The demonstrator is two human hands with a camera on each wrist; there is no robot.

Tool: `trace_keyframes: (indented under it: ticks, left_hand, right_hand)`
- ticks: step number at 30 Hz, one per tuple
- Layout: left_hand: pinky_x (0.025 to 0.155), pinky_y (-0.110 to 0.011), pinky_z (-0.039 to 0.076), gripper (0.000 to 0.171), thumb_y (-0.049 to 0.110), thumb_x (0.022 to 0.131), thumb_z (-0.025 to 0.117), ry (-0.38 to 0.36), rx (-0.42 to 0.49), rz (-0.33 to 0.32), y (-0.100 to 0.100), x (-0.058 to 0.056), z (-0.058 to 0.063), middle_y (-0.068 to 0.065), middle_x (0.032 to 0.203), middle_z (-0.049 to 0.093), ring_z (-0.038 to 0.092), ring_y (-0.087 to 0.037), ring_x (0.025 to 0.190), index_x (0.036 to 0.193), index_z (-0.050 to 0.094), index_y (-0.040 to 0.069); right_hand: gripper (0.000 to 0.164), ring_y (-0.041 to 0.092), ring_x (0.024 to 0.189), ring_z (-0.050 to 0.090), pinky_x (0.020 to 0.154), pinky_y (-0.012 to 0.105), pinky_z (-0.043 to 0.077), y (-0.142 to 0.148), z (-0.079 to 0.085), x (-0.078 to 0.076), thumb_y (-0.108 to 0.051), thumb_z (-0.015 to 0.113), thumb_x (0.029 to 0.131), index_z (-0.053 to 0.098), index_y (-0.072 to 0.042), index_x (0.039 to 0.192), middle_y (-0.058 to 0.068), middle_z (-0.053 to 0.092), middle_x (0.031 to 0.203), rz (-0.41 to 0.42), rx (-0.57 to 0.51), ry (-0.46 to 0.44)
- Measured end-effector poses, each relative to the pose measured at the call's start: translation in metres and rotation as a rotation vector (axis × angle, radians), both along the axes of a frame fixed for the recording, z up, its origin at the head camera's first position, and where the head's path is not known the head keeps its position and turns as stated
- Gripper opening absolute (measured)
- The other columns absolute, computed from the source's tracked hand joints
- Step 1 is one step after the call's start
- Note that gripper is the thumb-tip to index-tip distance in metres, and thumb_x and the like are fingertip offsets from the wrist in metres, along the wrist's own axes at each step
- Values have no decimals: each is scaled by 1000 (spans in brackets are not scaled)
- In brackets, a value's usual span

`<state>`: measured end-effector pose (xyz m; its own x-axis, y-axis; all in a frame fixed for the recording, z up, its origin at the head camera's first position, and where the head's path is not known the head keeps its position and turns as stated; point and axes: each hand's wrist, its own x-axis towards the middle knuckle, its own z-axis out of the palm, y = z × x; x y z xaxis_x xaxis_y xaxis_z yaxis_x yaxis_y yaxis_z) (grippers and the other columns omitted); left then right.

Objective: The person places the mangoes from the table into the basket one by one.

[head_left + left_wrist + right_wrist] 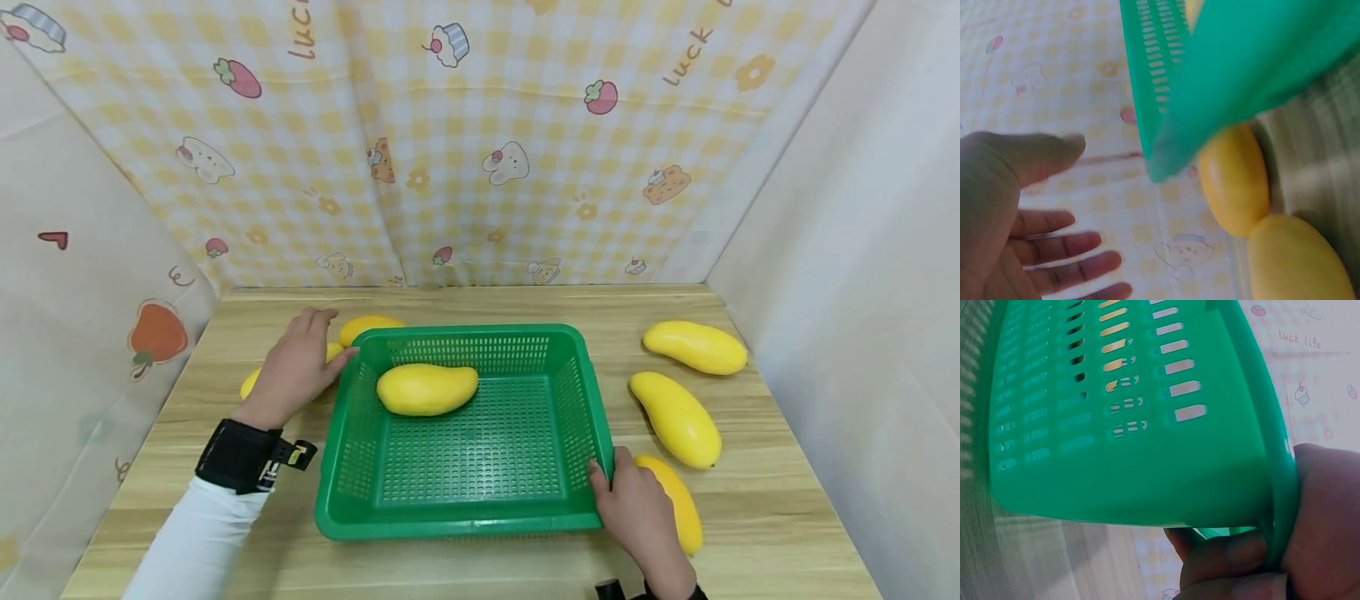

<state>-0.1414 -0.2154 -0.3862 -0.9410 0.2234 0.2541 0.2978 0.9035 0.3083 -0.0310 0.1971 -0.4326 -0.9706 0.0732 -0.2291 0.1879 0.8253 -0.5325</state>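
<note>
A green plastic basket (468,527) sits in the middle of the wooden table, with one yellow mango (426,390) lying inside near its left end. My right hand (641,508) grips the rim at the basket's near right corner; the right wrist view shows fingers (1225,559) curled under that rim. Beside the left rim is my left hand (296,367), its fingers extended and nothing held in the left wrist view. One mango (369,327) lies behind the basket's far left corner. Another mango (1297,262) lies close to it, largely hidden by the left hand in the head view.
Right of the basket lie an upper mango (695,347), a middle mango (677,419) and a near mango (675,504), partly behind the right hand. A checked cloth (480,208) hangs at the table's back; white cloth (847,250) stands along both sides.
</note>
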Motion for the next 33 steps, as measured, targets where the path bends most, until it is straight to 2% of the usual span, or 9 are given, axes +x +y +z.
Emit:
trace_keyframes:
  ticks: [5, 10, 17, 20, 24, 27, 30, 33]
  left_hand:
    - [66, -54, 48, 56, 18, 89, 68, 37, 4, 80, -12, 9, -9, -34, 107, 48, 51, -44, 89, 124, 45, -19]
    - [64, -55, 48, 55, 17, 89, 67, 10, 15, 151, -23, 17, -20, -36, 103, 49, 52, -45, 85, 121, 46, -22]
    - [66, -60, 47, 55, 18, 88, 66, -99, -11, 229, -34, 23, -39, -39, 100, 52, 55, -50, 83, 117, 48, -24]
    - [65, -60, 47, 56, 19, 87, 67, -118, -20, 248, -38, 23, -44, -38, 98, 52, 55, -50, 82, 117, 47, -24]
    - [58, -59, 47, 58, 21, 87, 67, -120, -59, 263, -42, 23, -47, -37, 90, 51, 55, -48, 74, 114, 44, -25]
    - [52, -56, 45, 57, 27, 89, 66, -152, -86, 292, -45, 24, -46, -34, 81, 50, 54, -47, 67, 106, 45, -23]
    - [51, -56, 44, 58, 34, 94, 59, -213, -108, 332, -48, 24, -46, -34, 76, 50, 54, -49, 65, 96, 46, -22]
    - [53, -57, 44, 66, 43, 99, 48, -303, -132, 377, -51, 23, -47, -38, 76, 47, 53, -53, 67, 99, 44, -23]
  right_hand:
    - [25, 17, 51, 44, 43, 30, 36, 0, 1, 0, -25, 53, 97, 51, 0, 91, 5, 43, 59, 4, 4, 4]
    - [26, 17, 51, 43, 43, 30, 35, 1, 2, 0, -25, 53, 97, 51, 0, 92, 5, 43, 59, 4, 13, 3]
    - [25, 17, 51, 44, 44, 30, 36, 0, -1, 0, -24, 53, 97, 52, 1, 93, 5, 44, 60, -2, 12, -8]
    - [25, 17, 51, 44, 43, 30, 36, 1, -1, 0, -24, 53, 97, 52, 1, 94, 5, 44, 60, -4, 8, -7]
    - [26, 17, 51, 44, 43, 30, 36, 1, -1, 0, -25, 52, 98, 52, 1, 94, 5, 44, 60, -6, 0, -8]
    - [27, 17, 51, 45, 43, 30, 36, 1, -1, 0, -25, 52, 98, 52, 2, 96, 5, 44, 60, -5, -5, -13]
    - [27, 17, 51, 45, 43, 30, 37, 0, -2, 0, -25, 53, 97, 52, 3, 97, 5, 45, 60, -9, -2, -17]
    - [26, 17, 51, 45, 43, 30, 36, 0, -2, 0, -25, 53, 97, 52, 1, 95, 5, 44, 60, -9, 3, -12]
